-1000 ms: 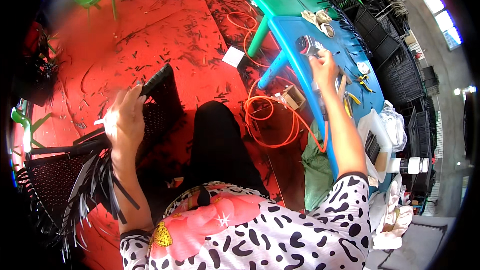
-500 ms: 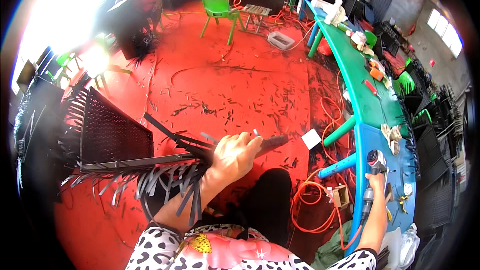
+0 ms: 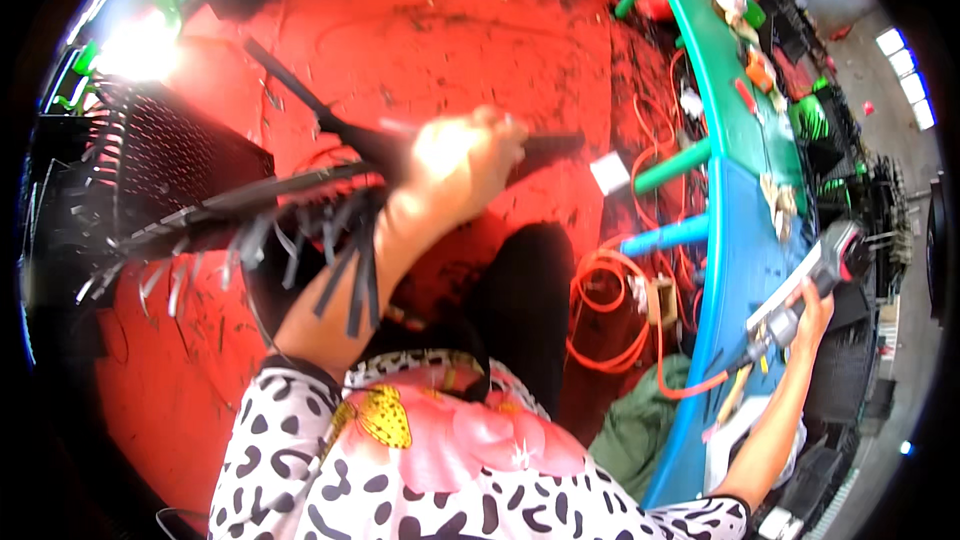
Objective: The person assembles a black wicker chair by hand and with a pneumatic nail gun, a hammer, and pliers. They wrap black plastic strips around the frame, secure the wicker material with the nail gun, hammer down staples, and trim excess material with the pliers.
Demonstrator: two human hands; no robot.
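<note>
L hand (image 3: 462, 162) round black frame (image 3: 300, 185)

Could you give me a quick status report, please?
Left hand grips black woven frame. Right hand holds power tool at blue table. Loose strips dangle.

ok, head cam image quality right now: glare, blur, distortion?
Head view: blown-out glare at upper left; left hand overexposed and motion-blurred on the black woven frame; fisheye bends the table edge; right hand on the tool reads sharper.
</note>
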